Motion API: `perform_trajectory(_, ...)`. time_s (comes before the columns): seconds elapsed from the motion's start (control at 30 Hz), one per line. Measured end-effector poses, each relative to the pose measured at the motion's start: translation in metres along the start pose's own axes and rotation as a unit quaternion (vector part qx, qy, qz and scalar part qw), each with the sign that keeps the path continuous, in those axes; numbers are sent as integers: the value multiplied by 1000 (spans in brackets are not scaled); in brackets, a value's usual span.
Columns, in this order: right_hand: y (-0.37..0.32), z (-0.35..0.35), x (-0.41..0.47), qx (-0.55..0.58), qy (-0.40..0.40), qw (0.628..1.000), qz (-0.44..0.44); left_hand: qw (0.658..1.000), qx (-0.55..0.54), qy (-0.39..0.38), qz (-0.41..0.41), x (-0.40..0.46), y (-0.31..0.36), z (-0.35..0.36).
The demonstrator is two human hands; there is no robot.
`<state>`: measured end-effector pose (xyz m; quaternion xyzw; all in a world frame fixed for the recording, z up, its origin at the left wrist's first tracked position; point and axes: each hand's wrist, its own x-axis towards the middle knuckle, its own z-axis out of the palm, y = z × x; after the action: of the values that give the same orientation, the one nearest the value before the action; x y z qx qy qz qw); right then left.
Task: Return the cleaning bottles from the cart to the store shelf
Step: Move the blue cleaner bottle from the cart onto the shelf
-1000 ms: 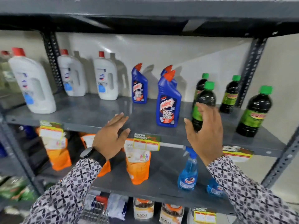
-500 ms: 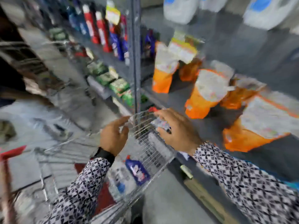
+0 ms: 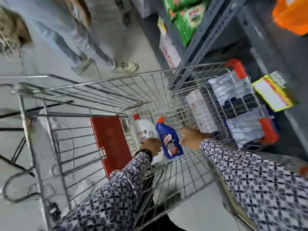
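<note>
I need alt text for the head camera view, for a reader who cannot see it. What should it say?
Two hands in patterned sleeves reach down into a wire shopping cart: the left hand rests on a white bottle with a red cap, and the right hand hovers beside a blue bottle with an orange-red cap. Grey store shelves stand to the right, and another person's legs are on the floor beyond.

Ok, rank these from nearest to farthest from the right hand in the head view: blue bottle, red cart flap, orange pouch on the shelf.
1. blue bottle, lying in the cart just left of the right hand.
2. red cart flap, further left, beyond the left hand.
3. orange pouch, on the shelf at upper right.
</note>
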<state>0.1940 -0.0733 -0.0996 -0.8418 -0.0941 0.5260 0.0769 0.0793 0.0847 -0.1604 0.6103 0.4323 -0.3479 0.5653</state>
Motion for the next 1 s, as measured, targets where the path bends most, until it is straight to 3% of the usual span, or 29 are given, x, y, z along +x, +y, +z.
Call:
perform_trajectory(0.17,12,42,75,49,-6,998,47,997,73,-15,-24,62,-26,27)
perform_trajectory(0.3,17,62,105,93,-10,993,67,980,197,-7,25,77,-30,32)
perform_trajectory(0.37,21,66,109,104,-13,991,86,978,207,-20,37,78,-26,33)
perform_trajectory(0.43,24,69,111,101,-2,989,105,986,165,-25,-1,74,-22,35)
perform_trajectory(0.57,15,67,101,82,23,992,92,992,100,-69,34,53,-20,32)
perform_trajectory(0.67,2,39,67,100,29,993,61,995,-80,-47,-29,26,-10,25)
perform_trajectory(0.73,-3,16,27,132,52,989,32,987,-152,-45,-18,-2,-4,18)
perform_trajectory(0.87,9,-27,-79,232,166,956,-74,967,-213,-98,102,-104,47,15)
perform_trajectory(1.0,45,-56,-224,387,308,846,-201,926,-164,-173,293,-237,112,40)
